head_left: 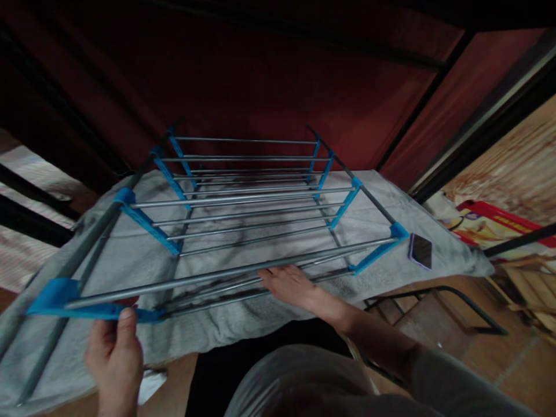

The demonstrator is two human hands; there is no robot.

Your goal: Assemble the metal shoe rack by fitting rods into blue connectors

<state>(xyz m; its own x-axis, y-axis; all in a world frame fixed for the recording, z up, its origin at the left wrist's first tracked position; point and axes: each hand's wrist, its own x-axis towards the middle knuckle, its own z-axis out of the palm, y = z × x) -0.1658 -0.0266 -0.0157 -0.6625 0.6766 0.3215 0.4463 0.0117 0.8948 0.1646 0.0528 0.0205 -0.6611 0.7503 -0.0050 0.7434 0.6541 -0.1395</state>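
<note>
A shoe rack of grey metal tubes and blue plastic brackets lies on the cloth in front of me. My left hand (pixel 113 353) pinches the near-left blue bracket (pixel 98 310), thumb on top and fingers tucked behind. My right hand (pixel 289 284) is at the middle of the near side, its fingers closed around a thin metal tube (pixel 237 285) just under the long front tube (pixel 182 282); the fingertips are partly hidden. The near-right blue bracket (pixel 376 255) joins the ends of these tubes. Further blue brackets (pixel 150 226) and tubes stand in rows behind.
A grey towel-like cloth (pixel 260 324) covers the table. A phone (pixel 420 251) lies on it to the right of the rack. Beyond the table's right edge are a red and yellow box (pixel 499 226) and a black metal frame (pixel 460 301). A dark red panel (pixel 260 75) rises behind.
</note>
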